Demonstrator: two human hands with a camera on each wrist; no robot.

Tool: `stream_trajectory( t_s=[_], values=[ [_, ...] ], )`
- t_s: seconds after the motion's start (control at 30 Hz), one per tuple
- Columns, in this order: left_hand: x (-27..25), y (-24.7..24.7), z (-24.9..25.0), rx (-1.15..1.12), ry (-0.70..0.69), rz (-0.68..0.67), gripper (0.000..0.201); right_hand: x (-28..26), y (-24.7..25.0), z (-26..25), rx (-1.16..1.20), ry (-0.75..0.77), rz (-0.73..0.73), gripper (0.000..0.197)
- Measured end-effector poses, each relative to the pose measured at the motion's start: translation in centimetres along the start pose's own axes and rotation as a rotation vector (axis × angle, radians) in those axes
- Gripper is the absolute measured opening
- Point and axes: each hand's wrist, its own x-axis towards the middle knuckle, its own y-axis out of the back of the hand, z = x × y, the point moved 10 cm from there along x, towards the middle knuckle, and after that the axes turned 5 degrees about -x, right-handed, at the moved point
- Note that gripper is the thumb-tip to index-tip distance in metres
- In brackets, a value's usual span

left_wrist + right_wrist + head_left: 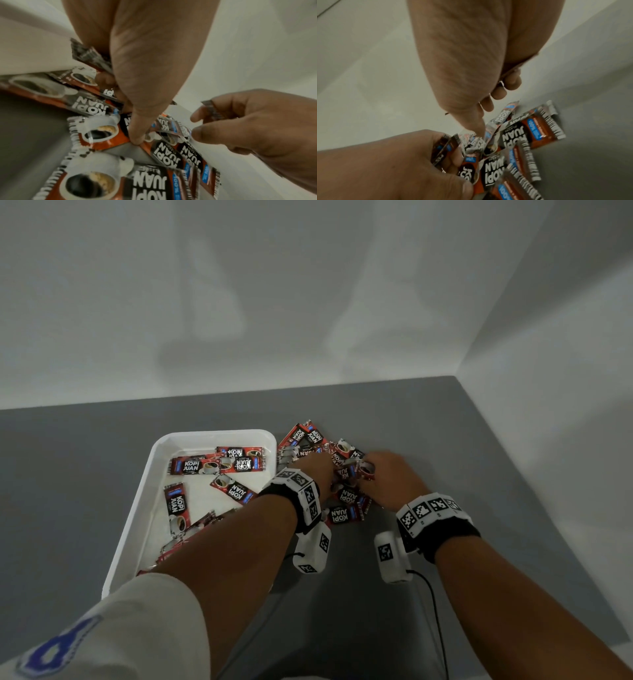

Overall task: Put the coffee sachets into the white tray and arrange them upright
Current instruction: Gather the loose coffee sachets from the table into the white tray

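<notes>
The white tray (212, 436) sits left of centre on the grey table (445, 440), with several red-and-black coffee sachets (191, 465) lying flat and scattered inside it. Right of the tray, more sachets form a loose pile (308, 436). Both hands are over that pile. My left hand (317, 470) (133, 121) grips a small bundle of sachets (448, 147) between its thumb and curled fingers. My right hand (387, 474) (476, 121) is right beside it, fingers curled, pinching one sachet (211, 110). Its thumb reaches toward the left hand's bundle.
A white wall rises behind the table, and another closes in at the right (548, 371). Two sachets (342, 515) lie flat on the table between my wrists. Cables (435, 604) trail from the wrist cameras toward me. My left forearm covers the tray's near right corner.
</notes>
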Motion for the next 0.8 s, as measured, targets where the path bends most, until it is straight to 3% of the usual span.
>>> stream_trajectory(
  t_s=[0.1,0.17,0.33,0.47,0.57,0.63,0.7,0.8],
  values=[
    [-0.4,0.4,0.4,-0.014,-0.012,-0.033,0.03,1.0,-0.7,-1.8,-0.087,0.066,-0.003,0.018],
    [-0.7,1.4,1.0,-0.007,-0.036,-0.04,0.012,1.5,-1.3,-2.6,-0.125,0.106,0.009,0.025],
    [-0.9,1.9,0.9,0.03,-0.05,-0.093,0.039,1.8,-1.8,-3.5,-0.257,0.132,0.064,0.023],
    [-1.8,-0.5,1.6,0.028,-0.069,-0.222,0.025,2.5,-2.5,-3.5,-0.18,0.146,0.01,0.018],
    [-2.4,-2.7,2.0,0.042,-0.066,-0.278,0.018,2.3,-2.4,-2.5,-0.106,0.052,-0.092,0.019],
    [-3.0,-3.7,2.1,0.062,-0.064,-0.323,0.03,2.1,-0.9,-1.4,0.017,-0.019,-0.057,0.014],
    [-3.6,-4.0,2.3,0.122,-0.067,-0.354,0.048,2.1,0.5,0.7,0.109,-0.105,0.0,0.023],
    [-4.1,-4.2,2.5,0.187,-0.08,-0.361,0.054,2.3,2.3,3.2,0.142,-0.136,0.046,0.028]
  ],
)
